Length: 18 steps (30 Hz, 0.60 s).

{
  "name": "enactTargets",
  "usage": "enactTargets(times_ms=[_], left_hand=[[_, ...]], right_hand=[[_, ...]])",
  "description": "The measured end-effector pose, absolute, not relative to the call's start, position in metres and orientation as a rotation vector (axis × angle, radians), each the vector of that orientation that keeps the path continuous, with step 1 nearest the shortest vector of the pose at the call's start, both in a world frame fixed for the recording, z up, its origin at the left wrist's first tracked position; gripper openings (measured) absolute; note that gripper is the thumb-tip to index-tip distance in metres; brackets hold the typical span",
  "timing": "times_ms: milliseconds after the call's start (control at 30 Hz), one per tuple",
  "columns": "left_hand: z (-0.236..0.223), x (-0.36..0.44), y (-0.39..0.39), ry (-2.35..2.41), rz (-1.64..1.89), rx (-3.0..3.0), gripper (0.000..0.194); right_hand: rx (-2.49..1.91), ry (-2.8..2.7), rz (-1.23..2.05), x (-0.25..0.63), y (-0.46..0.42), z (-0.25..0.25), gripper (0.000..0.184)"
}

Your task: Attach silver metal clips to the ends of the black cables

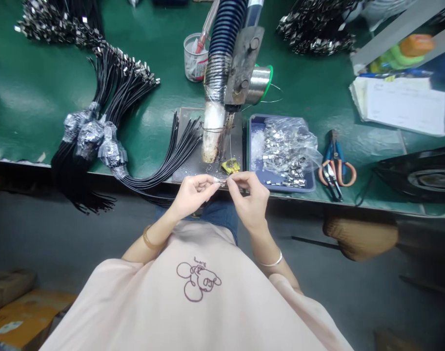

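My left hand (197, 194) and my right hand (249, 197) meet at the bench's front edge, each in a pinch. A tiny shiny metal connector (223, 183) shows between the fingertips, at my right fingers; what my left fingers grip is too small to make out. Black cables (149, 183) run up to and beneath my left hand, and others fan out over a dark plate (188, 117). Just beyond my fingers lies a yellow sponge (231, 166), below the soldering tip (224, 139) and a white-wrapped hose end (212, 131). A blue tray (256, 161) with bagged metal connectors (286, 153) stands right of them.
Bundled black cables (123, 92) spread over the left of the green bench (164, 29). Behind are a clear cup (193, 61) and a solder spool (259, 84). Cutters with orange handles (335, 168), papers (405, 105) and a black device (423, 173) lie to the right.
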<state>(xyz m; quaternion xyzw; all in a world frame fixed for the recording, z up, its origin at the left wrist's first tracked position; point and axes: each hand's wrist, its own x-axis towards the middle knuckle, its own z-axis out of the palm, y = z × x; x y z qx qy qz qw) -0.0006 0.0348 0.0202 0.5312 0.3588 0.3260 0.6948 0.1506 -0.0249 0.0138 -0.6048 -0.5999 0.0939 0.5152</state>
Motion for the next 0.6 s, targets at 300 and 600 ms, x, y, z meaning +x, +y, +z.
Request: enactTargets(times_ms=[300,600], left_hand=[[0.016,0.003,0.039,0.849,0.801,1.204,0.031],[0.016,0.012,0.045,0.935,0.883,1.339,0.018]], right_hand=[[-1.299,-1.684,-0.161,0.150,-0.026,0.010,0.016],[-1.412,-1.572,-0.037,0.146,-0.023,0.000,0.011]])
